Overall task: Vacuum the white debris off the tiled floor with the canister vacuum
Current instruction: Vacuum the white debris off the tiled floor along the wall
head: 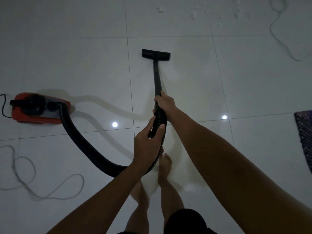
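Observation:
A red and black canister vacuum (38,108) sits on the tiled floor at the left. Its black ribbed hose (87,147) curves down and right, then up to the black wand (157,78). The wand ends in a flat black floor nozzle (156,54) resting on the tiles ahead of me. My right hand (164,103) grips the wand where it meets the hose. My left hand (148,141) grips the ribbed hose just below. White debris (217,11) lies scattered on the floor at the far upper right, well beyond the nozzle.
A pale cord (280,34) loops across the floor at the upper right, another pale cord (27,173) lies in loops at the lower left. A dark patterned mat (304,134) lies at the right edge. My bare feet (164,166) stand below the hose.

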